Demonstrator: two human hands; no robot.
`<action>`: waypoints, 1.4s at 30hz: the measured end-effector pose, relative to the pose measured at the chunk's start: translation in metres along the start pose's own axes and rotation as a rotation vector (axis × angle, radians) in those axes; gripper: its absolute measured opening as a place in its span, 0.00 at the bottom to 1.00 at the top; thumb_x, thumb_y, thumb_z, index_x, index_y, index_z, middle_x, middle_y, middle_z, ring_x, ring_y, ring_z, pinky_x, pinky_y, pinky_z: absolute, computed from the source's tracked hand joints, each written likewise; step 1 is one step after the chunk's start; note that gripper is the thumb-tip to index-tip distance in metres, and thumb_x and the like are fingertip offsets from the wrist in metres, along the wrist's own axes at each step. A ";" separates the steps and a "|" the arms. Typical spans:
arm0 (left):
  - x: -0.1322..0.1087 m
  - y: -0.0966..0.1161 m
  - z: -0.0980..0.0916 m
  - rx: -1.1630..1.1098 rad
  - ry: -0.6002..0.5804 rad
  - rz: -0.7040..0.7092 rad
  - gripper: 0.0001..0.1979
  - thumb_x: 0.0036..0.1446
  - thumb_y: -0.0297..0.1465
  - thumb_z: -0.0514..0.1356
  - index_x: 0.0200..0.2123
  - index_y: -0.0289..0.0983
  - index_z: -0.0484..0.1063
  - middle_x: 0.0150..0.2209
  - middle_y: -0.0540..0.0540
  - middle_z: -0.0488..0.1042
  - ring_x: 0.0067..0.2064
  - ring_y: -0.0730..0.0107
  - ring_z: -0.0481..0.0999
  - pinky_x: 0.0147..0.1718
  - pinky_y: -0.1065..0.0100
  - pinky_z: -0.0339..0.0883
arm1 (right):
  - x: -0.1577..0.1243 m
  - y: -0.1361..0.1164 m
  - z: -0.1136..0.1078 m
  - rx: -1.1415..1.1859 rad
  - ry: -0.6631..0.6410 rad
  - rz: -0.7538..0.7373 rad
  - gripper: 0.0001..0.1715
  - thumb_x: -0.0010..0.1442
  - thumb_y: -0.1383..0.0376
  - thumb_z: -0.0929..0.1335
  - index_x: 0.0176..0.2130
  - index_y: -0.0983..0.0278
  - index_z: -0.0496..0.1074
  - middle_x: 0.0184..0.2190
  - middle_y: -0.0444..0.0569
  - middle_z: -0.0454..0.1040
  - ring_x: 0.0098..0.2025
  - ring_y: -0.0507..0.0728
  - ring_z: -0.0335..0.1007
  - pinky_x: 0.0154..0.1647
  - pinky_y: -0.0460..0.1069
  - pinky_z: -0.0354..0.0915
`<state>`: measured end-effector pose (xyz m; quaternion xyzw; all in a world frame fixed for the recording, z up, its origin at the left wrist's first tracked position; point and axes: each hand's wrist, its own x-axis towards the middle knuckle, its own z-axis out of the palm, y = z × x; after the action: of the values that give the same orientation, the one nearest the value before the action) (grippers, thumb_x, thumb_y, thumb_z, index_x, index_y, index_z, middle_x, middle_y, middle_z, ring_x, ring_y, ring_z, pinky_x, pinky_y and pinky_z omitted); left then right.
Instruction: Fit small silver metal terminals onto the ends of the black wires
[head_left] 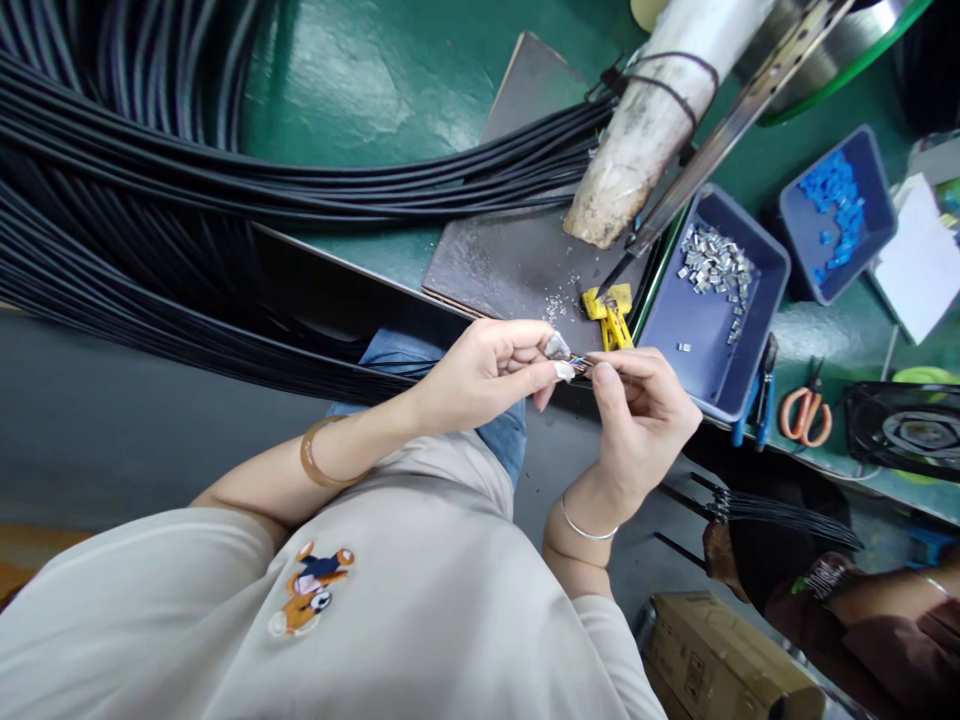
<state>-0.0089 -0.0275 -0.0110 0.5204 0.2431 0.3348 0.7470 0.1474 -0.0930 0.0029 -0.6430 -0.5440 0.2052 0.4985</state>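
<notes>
Between my two hands is the stripped end of a cable, its thin coloured wires fanned out and showing. My left hand is closed on the cable end, with whitish wrapping on the thumb and a fingertip. From the right, my right hand pinches the tips of the wires between thumb and forefinger. Just beyond my fingers lies a yellow cable stripper on the dark board. A soldering iron points down at it, its tip close to the yellow plastic.
Bundles of black cable cover the left side. A bin holds small metal connector shells; another bin holds blue pieces. Pliers and orange-handled cutters lie on the green bench. Another person sits at the right.
</notes>
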 end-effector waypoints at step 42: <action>0.003 -0.009 -0.010 -0.360 -0.269 -0.253 0.10 0.59 0.35 0.62 0.33 0.32 0.71 0.17 0.53 0.67 0.15 0.86 0.53 0.15 0.77 0.41 | 0.033 0.031 -0.096 -0.657 0.084 0.042 0.07 0.57 0.61 0.72 0.31 0.62 0.72 0.29 0.44 0.76 0.31 0.54 0.75 0.34 0.50 0.70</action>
<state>-0.0116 -0.0217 -0.0230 0.3845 0.1411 0.2043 0.8891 0.2509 -0.1012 0.0257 -0.7883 -0.5467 0.0022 0.2823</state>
